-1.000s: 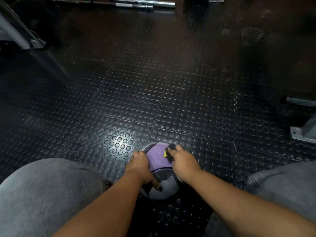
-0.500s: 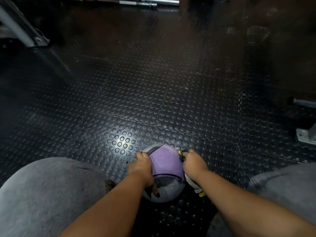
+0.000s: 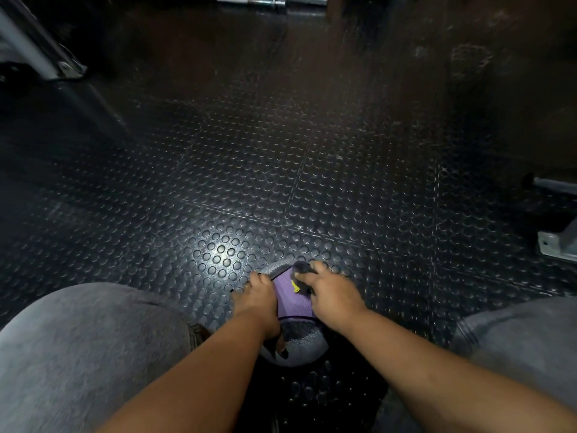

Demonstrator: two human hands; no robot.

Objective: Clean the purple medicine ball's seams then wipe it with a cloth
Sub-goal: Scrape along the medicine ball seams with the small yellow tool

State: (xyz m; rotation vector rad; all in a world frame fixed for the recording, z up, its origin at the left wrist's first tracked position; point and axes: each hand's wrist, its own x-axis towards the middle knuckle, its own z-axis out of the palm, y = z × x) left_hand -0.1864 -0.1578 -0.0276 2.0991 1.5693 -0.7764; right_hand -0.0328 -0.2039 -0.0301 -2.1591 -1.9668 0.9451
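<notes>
The purple and grey medicine ball sits on the studded rubber floor between my knees. My left hand holds its left side, fingers spread over the curve and thumb low on the grey panel. My right hand grips a small dark cleaning tool with a yellow part and presses it against the ball's upper right, near the seam between purple and grey. Most of the tool is hidden under my fingers.
Black studded rubber tiles stretch ahead. A grey metal frame leg stands at the far left, a barbell lies along the top edge, and a bolted metal foot sits at the right. My grey-clad knees flank the ball.
My right hand has slid the tool from the ball's right side up and left onto its top. The ball has turned a little. My left hand stays on the left side.
</notes>
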